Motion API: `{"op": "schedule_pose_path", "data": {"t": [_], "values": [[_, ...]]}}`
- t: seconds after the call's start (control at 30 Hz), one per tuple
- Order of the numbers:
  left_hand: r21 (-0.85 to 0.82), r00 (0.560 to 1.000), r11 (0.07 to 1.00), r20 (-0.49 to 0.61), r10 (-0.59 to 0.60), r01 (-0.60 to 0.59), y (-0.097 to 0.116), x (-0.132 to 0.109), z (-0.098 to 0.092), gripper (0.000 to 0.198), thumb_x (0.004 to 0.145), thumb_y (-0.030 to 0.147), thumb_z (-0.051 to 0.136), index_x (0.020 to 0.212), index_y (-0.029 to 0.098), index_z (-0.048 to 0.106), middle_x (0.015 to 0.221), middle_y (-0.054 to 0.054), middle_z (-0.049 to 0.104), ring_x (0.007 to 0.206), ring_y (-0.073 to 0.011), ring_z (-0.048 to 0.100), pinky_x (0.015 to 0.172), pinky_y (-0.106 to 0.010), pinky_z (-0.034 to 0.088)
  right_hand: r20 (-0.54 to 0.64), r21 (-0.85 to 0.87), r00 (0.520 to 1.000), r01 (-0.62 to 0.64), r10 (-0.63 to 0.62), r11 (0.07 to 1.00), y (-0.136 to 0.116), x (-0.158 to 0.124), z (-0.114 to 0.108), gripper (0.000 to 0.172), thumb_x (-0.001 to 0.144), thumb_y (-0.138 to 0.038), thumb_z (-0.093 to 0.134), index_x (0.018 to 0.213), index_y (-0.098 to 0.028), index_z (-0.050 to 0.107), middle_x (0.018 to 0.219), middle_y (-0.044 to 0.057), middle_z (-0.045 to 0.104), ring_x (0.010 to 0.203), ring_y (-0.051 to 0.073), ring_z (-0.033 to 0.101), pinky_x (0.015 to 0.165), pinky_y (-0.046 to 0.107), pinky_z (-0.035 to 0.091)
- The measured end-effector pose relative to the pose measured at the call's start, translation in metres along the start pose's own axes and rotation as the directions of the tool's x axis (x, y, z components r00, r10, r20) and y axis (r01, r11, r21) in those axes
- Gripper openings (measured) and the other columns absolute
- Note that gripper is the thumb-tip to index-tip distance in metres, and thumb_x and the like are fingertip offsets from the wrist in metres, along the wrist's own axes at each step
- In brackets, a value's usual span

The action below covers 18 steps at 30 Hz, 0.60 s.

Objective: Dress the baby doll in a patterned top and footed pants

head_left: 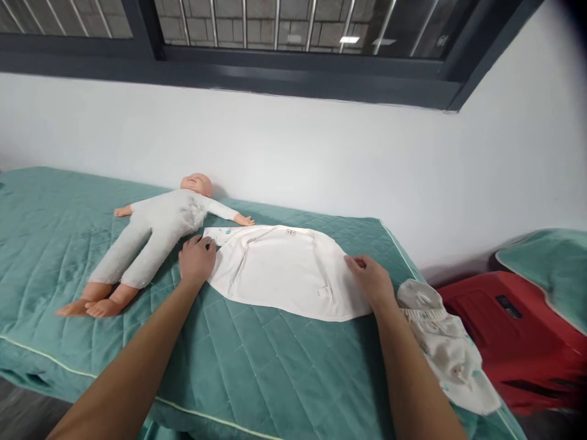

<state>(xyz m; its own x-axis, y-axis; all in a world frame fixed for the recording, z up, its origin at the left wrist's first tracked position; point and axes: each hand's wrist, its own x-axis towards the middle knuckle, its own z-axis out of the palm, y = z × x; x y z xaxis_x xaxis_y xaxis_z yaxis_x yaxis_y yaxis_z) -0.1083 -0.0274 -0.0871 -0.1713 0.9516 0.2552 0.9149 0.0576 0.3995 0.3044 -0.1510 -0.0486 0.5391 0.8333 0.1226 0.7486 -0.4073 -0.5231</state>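
Note:
A white baby garment (279,269) lies spread flat on the green quilted bed cover (238,360). My left hand (196,259) rests on the garment's left edge, fingers curled and pinching the cloth. On the right edge my right hand (370,280) does the same, fingers closed on the fabric. A baby doll (156,229) in a pale grey suit lies on its back just left of the garment, arms spread, its head toward the wall.
A crumpled cream cloth with small prints (447,345) lies at the bed's right corner. A red plastic stool or crate (518,330) stands right of the bed, with another green cover (550,263) behind it. A white wall and dark window frame run behind.

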Motion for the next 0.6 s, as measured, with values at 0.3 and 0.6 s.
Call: {"op": "schedule_pose_path", "data": {"t": [0.3, 0.6], "values": [[-0.002, 1.0, 1.0, -0.01, -0.013, 0.013, 0.0, 0.001, -0.001, 0.039, 0.09, 0.036, 0.045, 0.12, 0.023, 0.067, 0.139, -0.009, 0.057, 0.126, -0.033, 0.051, 0.104, -0.05, 0.042, 0.179, 0.51, 0.904, 0.253, -0.389, 0.822, -0.033, -0.031, -0.005, 0.035, 0.083, -0.046, 0.062, 0.107, -0.021, 0.069, 0.098, 0.004, 0.071, 0.083, 0.018, 0.063, 0.079, 0.031, 0.048], [-0.007, 1.0, 1.0, -0.005, -0.008, 0.008, 0.0, 0.001, -0.002, 0.038, 0.089, 0.032, 0.047, 0.119, 0.023, 0.067, 0.137, -0.01, 0.059, 0.125, -0.0326, 0.052, 0.104, -0.049, 0.042, -0.035, 0.025, 0.998, 0.057, -0.056, 0.998, 0.011, -0.007, -0.004, 0.043, 0.077, -0.047, 0.063, 0.107, -0.015, 0.067, 0.11, 0.015, 0.068, 0.101, 0.028, 0.062, 0.086, 0.039, 0.046]]}}
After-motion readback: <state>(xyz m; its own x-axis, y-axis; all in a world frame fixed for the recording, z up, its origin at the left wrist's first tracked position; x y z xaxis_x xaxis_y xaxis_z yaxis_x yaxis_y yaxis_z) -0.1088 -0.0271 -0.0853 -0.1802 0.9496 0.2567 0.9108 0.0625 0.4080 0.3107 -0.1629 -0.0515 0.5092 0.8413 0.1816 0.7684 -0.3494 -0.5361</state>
